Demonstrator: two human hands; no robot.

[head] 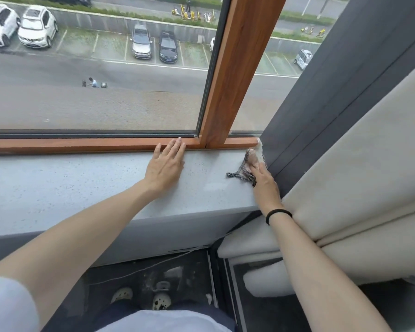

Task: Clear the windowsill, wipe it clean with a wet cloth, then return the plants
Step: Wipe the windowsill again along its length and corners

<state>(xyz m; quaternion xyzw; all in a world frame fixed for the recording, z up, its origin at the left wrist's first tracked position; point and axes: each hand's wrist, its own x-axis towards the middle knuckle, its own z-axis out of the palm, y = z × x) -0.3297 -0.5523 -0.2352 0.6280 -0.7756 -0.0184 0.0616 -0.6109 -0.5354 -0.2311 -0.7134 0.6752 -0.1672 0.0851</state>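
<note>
The grey speckled windowsill (70,183) ran beneath a wooden window frame (82,144) and met a dark wall panel (309,111) at its right end. The left hand (164,167) lay flat and released, fingertips at the back edge. The right hand (264,180), fingers flat, pressed the cloth (243,171) into the back right corner.

Left hand (164,164) flat on the grey speckled windowsill (70,183), palm down, fingertips touching the wooden window frame (82,144) beside its upright post. Right hand (265,180) presses a cloth (243,172) into the sill's far right corner, against the dark side wall; a dark mesh part of the cloth trails left. Black band (279,214) on right wrist, cream padded panel (357,152) just beside that arm
</note>
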